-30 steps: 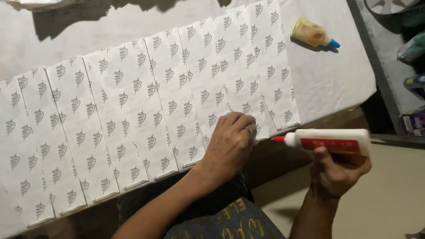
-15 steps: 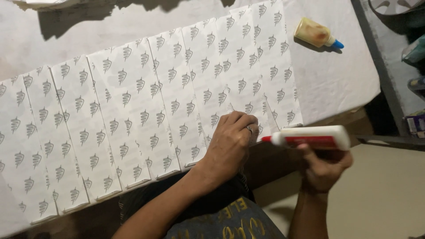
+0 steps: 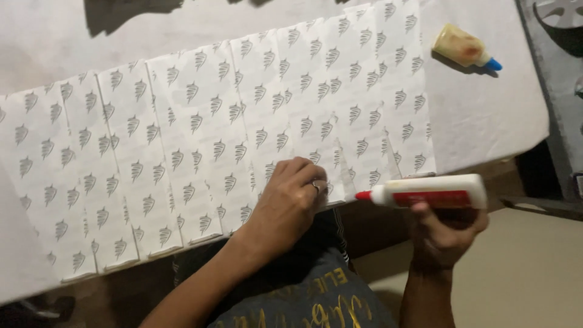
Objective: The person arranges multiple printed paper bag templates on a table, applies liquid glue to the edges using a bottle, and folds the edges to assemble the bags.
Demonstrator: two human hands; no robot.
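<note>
A row of overlapping white paper sheets (image 3: 200, 133) printed with small grey leaf shapes lies across a white table top (image 3: 486, 115). My left hand (image 3: 290, 197) rests on the near edge of the sheets, fingers curled and pressing the paper, a ring on one finger. My right hand (image 3: 446, 234) holds a white glue bottle (image 3: 434, 192) with a red label and red tip, lying sideways. The tip points left, close to the left hand's fingers at the paper's edge.
A second, yellowish glue bottle (image 3: 464, 50) with a blue cap lies on the table top at the far right. Dark objects stand beyond the table's right edge (image 3: 559, 36). My lap in dark printed clothing (image 3: 303, 297) is below the table edge.
The right hand has moved the glue bottle leftward, bringing its red tip nearer to the left hand. The left hand has stayed on the paper's edge.
</note>
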